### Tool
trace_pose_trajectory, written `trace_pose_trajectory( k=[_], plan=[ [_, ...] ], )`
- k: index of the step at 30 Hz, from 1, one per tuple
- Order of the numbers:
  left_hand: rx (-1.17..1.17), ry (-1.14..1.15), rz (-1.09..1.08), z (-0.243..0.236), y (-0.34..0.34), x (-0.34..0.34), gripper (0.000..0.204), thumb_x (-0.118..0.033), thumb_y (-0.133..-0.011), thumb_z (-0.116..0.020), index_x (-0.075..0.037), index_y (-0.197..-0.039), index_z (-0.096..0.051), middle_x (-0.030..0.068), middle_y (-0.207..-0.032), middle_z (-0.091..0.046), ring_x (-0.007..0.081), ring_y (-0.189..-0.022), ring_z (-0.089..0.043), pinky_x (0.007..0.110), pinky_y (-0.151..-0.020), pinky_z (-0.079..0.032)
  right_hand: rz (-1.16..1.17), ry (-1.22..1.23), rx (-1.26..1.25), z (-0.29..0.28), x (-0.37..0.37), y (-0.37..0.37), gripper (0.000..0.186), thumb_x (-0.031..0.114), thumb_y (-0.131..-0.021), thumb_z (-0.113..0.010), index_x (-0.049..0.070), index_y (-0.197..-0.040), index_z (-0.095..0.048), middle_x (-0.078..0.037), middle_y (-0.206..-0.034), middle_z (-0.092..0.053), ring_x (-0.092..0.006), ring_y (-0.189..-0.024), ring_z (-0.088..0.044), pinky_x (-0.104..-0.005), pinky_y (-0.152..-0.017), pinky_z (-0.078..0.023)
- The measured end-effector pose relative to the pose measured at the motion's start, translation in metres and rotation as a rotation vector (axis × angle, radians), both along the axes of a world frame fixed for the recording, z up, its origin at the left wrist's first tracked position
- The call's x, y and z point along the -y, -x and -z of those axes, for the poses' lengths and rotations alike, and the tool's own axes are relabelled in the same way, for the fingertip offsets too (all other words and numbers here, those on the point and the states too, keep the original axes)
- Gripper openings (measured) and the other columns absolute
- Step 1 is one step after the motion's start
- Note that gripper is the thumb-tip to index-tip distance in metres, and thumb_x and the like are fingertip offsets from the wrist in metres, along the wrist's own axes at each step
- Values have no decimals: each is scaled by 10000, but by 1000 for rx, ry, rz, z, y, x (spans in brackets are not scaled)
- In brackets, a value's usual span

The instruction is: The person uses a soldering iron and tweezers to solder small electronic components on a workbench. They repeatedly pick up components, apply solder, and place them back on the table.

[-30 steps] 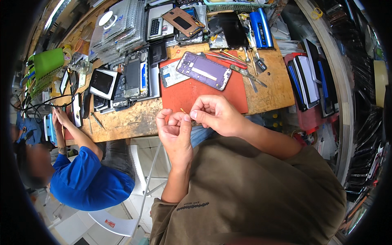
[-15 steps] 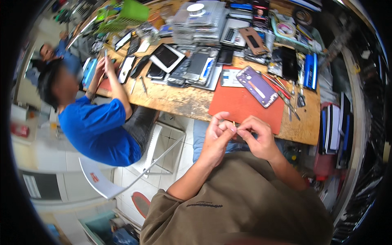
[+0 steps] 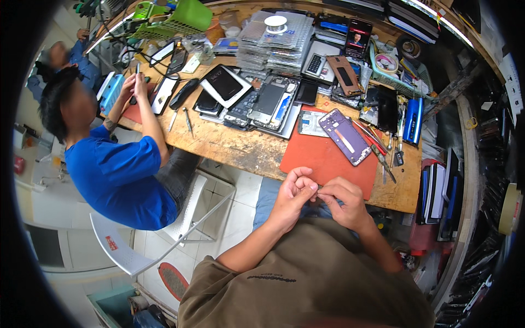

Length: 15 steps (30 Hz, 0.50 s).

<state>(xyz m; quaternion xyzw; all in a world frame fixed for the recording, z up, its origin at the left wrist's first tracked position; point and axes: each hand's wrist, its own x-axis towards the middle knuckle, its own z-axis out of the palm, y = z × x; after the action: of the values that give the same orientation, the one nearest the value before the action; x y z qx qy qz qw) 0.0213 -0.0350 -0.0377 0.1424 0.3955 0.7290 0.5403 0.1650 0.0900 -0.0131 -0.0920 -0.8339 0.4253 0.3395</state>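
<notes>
Over the near edge of the wooden bench, my left hand (image 3: pixel 294 199) and my right hand (image 3: pixel 348 205) meet fingertip to fingertip. Both are closed in a pinch around something tiny and dark, mostly hidden by the fingers and too small to name. Just beyond them lies an orange-red mat (image 3: pixel 301 157). On it rests a purple phone housing (image 3: pixel 345 138), slanted, beside a silver metal phone plate (image 3: pixel 310 123). Red-handled pliers (image 3: pixel 378 150) and several slim tools lie along the mat's right side.
Stacked phone parts (image 3: pixel 269 101) and plastic trays (image 3: pixel 273 46) fill the bench's middle. A lit phone (image 3: pixel 358 38) stands at the back, near a teal basket (image 3: pixel 399 82). At left, a co-worker in a blue shirt (image 3: pixel 123 177) sits on a white chair (image 3: pixel 123 254), holding something small.
The view has tilted, so the bench and my hands sit lower in it. My hands keep their pinch; a yellowish bit seen at my left fingertips before no longer shows.
</notes>
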Motion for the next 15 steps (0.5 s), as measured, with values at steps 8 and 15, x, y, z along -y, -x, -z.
trace_pose_trajectory(
  k=[8,15],
  plan=[
    [3,-26,51,3,18,-15,247,-30,-1074,-677,-47,-1305,-590,6,-936,-676,99,-877,-644,269,-829,-534,57,56,6,-4,0,6,151,-65,-912,-782,-4,-1048,-765,-133,-955,-732,-298,-815,-734,-390,-711,-578],
    [-357,-26,-87,-2,21,-24,275,-89,-1087,-679,-40,-1334,-570,13,-968,-649,90,-909,-613,258,-829,-506,174,334,153,-9,-2,8,49,22,-988,-761,7,-1036,-757,-71,-915,-729,-154,-772,-690,-320,-666,-535]
  ],
)
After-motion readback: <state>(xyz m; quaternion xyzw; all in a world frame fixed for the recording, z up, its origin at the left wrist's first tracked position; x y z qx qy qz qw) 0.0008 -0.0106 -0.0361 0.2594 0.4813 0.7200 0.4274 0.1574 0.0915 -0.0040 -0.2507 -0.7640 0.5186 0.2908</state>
